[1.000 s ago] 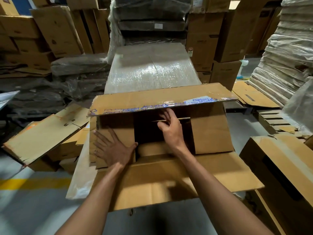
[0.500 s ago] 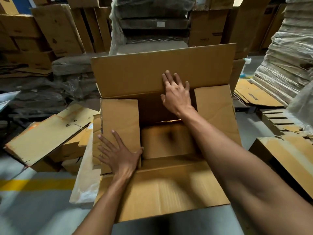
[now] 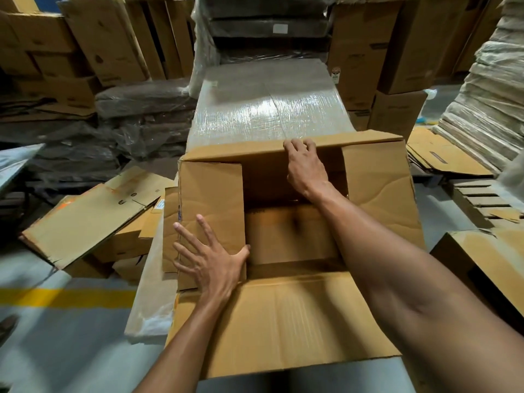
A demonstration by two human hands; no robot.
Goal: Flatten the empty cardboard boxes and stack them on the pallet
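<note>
A large brown cardboard box [image 3: 289, 321] stands open in front of me, all its top flaps spread. My left hand [image 3: 211, 260] lies flat with fingers splayed on the left side flap [image 3: 211, 194]. My right hand [image 3: 304, 164] reaches across the opening and its fingers curl over the fold of the far flap [image 3: 241, 150], which is pushed back and down. The right side flap [image 3: 380, 194] lies open, the near flap toward me. The inside of the box looks empty.
Flattened boxes [image 3: 85, 222] lie heaped on the floor at left. A shrink-wrapped stack [image 3: 269, 106] sits just beyond the box. Wrapped sheet piles [image 3: 487, 109] rise at right, another open box [image 3: 487, 265] stands near right. A yellow line [image 3: 65, 297] crosses the grey floor.
The far flap, lying over the opening a second ago, was lifted upright and is now pushed back flat. My right hand moved up and away with it. My left hand stayed on the left flap.
</note>
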